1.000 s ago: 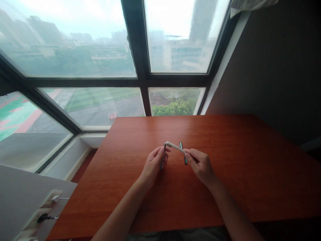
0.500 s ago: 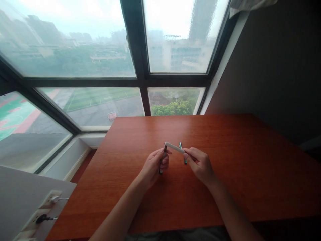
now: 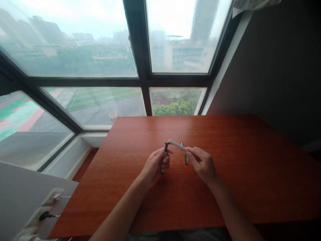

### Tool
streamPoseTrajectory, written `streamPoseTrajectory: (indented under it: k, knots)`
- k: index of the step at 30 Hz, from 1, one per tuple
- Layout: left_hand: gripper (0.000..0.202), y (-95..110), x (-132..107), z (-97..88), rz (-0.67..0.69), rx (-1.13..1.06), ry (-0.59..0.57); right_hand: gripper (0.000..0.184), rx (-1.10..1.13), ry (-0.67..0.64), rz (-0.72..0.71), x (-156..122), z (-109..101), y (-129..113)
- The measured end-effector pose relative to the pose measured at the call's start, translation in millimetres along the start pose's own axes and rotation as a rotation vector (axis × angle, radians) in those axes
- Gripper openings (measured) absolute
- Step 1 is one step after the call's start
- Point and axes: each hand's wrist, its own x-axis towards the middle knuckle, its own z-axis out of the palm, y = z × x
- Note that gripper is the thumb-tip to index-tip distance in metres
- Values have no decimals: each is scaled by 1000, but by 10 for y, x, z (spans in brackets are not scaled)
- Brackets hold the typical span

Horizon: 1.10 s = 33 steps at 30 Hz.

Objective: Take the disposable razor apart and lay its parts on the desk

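Loosely curled, the left hand [image 3: 154, 166] pinches a dark stick [image 3: 164, 158], the right hand [image 3: 203, 164] a white strip [image 3: 177, 145], above the middle of the table [image 3: 250, 167]. Their far ends meet (possibly hinged).

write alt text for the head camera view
The left hand pinches a slim dark rod and the right hand a slim white rod, far tips meeting, above a reddish wooden table. A teal-ended rod lies on the table between the hands.

white rod [image 3: 178, 145] tilted, tip touching dark rod [image 3: 164, 158] at top; sm. teal stick [image 3: 186, 159] lying flat just beside.
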Motion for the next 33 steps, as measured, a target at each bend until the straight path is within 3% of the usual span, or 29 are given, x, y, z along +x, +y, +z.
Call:
streamPoseTrajectory:
  k: [12, 23, 33]
  knots:
    - [29, -11, -8, 7, -24, 47, -19, 25, 47, -36, -3, 2, -3, -43]
    - [29, -16, 8, 7, 10, 101, 40, 25, 51, 9, 18, 3, -17, -33]
    - [29, -6, 17, 9, 46, 111, 54, 27, -56, -40, -16, 11, -4, -6]
